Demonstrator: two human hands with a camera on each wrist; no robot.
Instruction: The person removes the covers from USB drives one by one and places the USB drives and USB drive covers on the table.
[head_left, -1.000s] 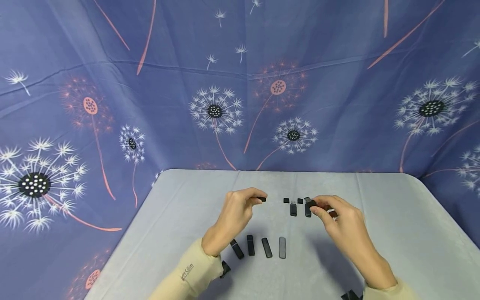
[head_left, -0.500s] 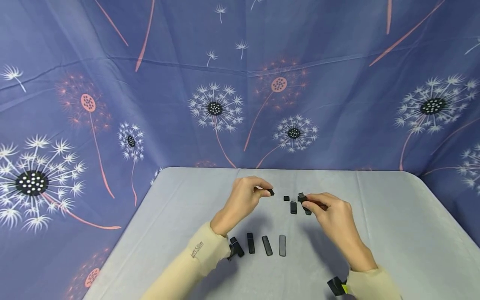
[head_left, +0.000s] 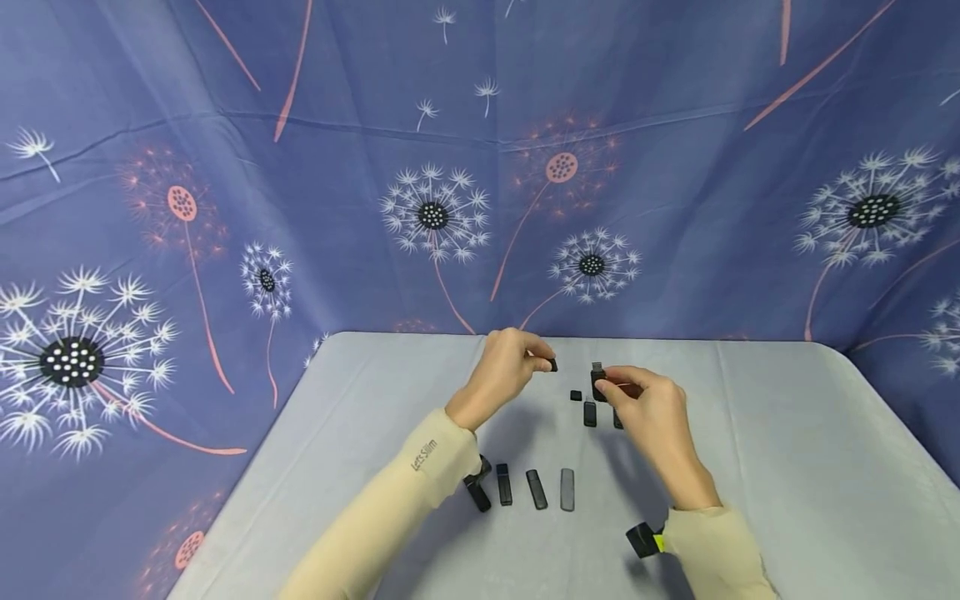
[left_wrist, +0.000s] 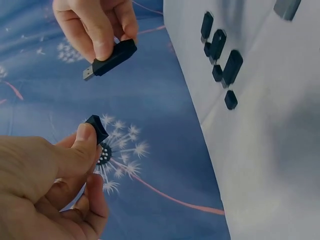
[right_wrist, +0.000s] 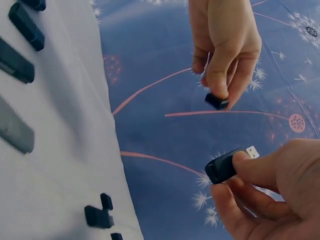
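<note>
The right hand (head_left: pixel 654 423) pinches a black USB stick (head_left: pixel 597 383) by its body, its metal plug bare and pointing away from the person. Between thumb and fingertips the left hand (head_left: pixel 501 371) holds a small black cap (head_left: pixel 553 365); a gap parts cap and stick. The left wrist view shows the cap (left_wrist: pixel 97 128) in the left hand (left_wrist: pixel 55 175) and the stick (left_wrist: pixel 115 57) in the right hand (left_wrist: pixel 97 25). In the right wrist view, the stick (right_wrist: pixel 223 166) is gripped by the right hand (right_wrist: pixel 275 185), the cap (right_wrist: pixel 216 101) by the left hand (right_wrist: pixel 227 50).
Uncapped sticks (head_left: pixel 590 414) and a loose cap (head_left: pixel 576 396) lie below the raised hands. Nearer the person is a row of closed sticks, black ones (head_left: pixel 504 485) and a grey one (head_left: pixel 567 490), on the pale table (head_left: pixel 810 433). A patterned cloth (head_left: pixel 675 167) hangs behind.
Both hands have moved away from the person, the left also rightward and the right leftward, so cap and stick are closer together. The held stick has turned more upright in the head view.
</note>
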